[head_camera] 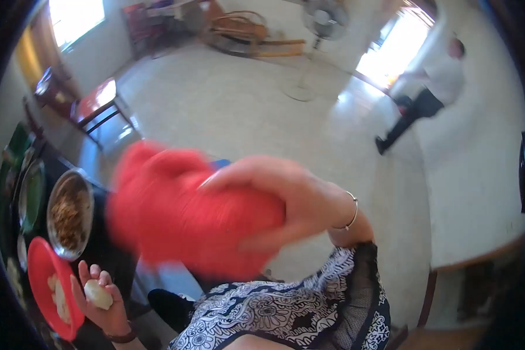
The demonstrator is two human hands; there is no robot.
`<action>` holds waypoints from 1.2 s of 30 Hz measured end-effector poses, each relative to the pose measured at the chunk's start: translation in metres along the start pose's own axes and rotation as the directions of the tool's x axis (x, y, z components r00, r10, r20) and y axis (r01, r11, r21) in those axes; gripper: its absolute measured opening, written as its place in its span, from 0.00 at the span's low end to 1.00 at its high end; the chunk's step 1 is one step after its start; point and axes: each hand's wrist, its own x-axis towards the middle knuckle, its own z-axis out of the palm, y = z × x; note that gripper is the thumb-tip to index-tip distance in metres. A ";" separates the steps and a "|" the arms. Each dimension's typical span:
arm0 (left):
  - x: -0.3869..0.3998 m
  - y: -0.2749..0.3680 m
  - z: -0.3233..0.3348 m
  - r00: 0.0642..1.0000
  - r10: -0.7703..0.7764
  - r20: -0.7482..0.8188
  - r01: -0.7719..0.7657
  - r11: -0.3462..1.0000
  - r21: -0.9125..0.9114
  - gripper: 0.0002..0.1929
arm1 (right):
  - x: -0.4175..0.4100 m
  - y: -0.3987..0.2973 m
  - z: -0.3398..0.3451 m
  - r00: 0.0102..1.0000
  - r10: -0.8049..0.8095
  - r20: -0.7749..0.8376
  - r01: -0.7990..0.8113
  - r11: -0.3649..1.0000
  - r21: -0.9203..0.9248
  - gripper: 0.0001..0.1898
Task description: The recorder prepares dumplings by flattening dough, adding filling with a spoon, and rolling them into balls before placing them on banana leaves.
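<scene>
My left hand (110, 321), at the lower left, has its fingers curled around a smooth lump of white dough (98, 295). Just left of it stands a red plastic basin (37, 258) with more pale dough inside. A steel bowl (87, 238) of chopped brown filling is beyond that hand. My right hand (284, 188), with a bangle at its wrist, grips a bunched red cloth (192, 214) in the middle of the view. The cloth is blurred and hides part of the floor and table behind it.
Green leaves (33, 197) lie in a dish on the dark table. A red-seated chair (98, 100) stands beyond it. Farther off are a wooden rocking chair (240, 28) and a standing fan (323, 19). A person (439, 81) is near the bright doorway.
</scene>
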 end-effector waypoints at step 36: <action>0.341 0.360 -0.291 0.988 -0.134 -0.083 0.135 0.991 0.006 0.20 | 0.448 0.351 0.405 0.554 0.033 -0.832 0.314 0.917 0.246 0.26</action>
